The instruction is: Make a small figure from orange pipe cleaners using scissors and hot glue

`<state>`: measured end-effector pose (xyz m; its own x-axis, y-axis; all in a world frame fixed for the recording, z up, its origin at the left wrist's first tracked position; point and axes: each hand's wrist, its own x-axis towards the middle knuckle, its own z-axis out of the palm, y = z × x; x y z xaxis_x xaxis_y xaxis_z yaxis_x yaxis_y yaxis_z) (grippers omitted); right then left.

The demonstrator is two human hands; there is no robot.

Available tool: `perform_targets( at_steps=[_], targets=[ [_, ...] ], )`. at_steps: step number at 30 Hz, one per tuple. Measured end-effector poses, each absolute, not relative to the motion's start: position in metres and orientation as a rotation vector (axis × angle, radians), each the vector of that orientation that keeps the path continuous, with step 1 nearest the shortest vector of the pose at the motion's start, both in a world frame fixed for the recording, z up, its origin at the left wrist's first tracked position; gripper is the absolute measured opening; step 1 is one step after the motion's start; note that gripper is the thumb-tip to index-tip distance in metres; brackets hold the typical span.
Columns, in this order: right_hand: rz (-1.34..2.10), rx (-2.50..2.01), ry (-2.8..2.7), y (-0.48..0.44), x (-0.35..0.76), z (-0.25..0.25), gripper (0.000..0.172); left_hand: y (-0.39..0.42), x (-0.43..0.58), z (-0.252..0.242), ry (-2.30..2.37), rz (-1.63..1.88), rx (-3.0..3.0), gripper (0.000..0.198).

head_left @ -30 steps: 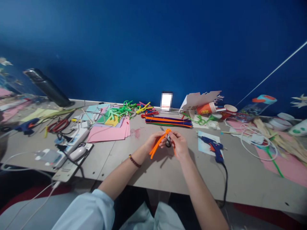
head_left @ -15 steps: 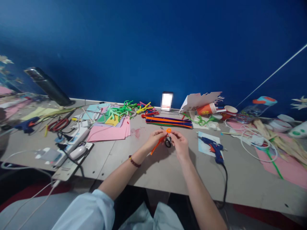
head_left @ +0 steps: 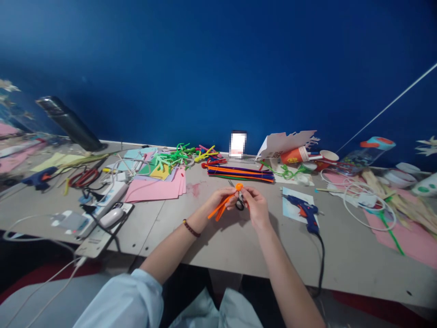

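Note:
Orange pipe cleaners [head_left: 218, 210] are pinched between my two hands, with a small coiled loop at the top and loose ends trailing down to the left. My left hand [head_left: 221, 199] is closed around the stems just below the loop. Fingertips of my right hand [head_left: 256, 203] press on the loop's right side. Scissors [head_left: 240, 204] with black handles lie on the table behind the hands, partly hidden by them. Beyond them rests a bundle of purple, orange and green pipe cleaners [head_left: 241, 173].
To the right, a blue glue gun [head_left: 303, 210] lies on light-blue paper, its cord running off the front edge. On the left are pink paper sheets [head_left: 155, 189], a power strip [head_left: 102, 207] and a phone with a mouse [head_left: 112, 218] on it. Paper cups [head_left: 294, 155] stand near the wall.
The orange loop has been turned and looks more compact. Its loose ends have swung left and now spread apart below my left hand. Both hands stay nearly in place.

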<state>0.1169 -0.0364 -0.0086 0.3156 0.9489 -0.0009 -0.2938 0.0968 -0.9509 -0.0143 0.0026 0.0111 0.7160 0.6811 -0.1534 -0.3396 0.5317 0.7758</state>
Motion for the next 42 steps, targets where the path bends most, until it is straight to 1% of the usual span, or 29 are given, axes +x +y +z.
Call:
perform_targets(
  at_steps=[4,9,14,17,21,30,33,37,42],
  targets=[
    [1.018,-1.102,-0.774,-0.037,0.117,-0.007,0.029,0.001,-0.011,0.011,0.576,0.694,0.938,0.028],
    [0.915,-1.197,-0.748,-0.036,0.12,-0.01,0.034,-0.002,-0.004,0.005,0.858,0.967,1.251,0.038],
    [0.92,-1.206,-0.753,-0.035,0.12,-0.013,0.034,-0.003,-0.004,-0.005,0.961,1.098,1.772,0.031],
    [0.92,-1.218,-0.774,-0.035,0.12,-0.013,0.032,-0.002,-0.006,-0.009,0.977,1.135,1.873,0.028],
    [0.903,-1.228,-0.865,-0.034,0.121,-0.014,0.03,-0.001,-0.007,-0.008,0.962,1.107,1.795,0.031],
    [0.847,-1.191,-0.904,-0.037,0.119,-0.008,0.026,0.001,-0.01,0.009,0.771,0.917,1.261,0.039],
    [0.899,-1.182,-0.839,-0.037,0.118,-0.008,0.028,0.002,-0.013,0.011,0.71,0.859,1.171,0.038],
    [1.064,-1.141,-0.763,-0.035,0.118,-0.009,0.036,0.001,-0.017,0.015,0.616,0.779,1.078,0.033],
    [1.139,-1.053,-0.743,-0.035,0.118,-0.008,0.032,0.0,-0.017,0.017,0.573,0.722,1.059,0.032]
  ],
)
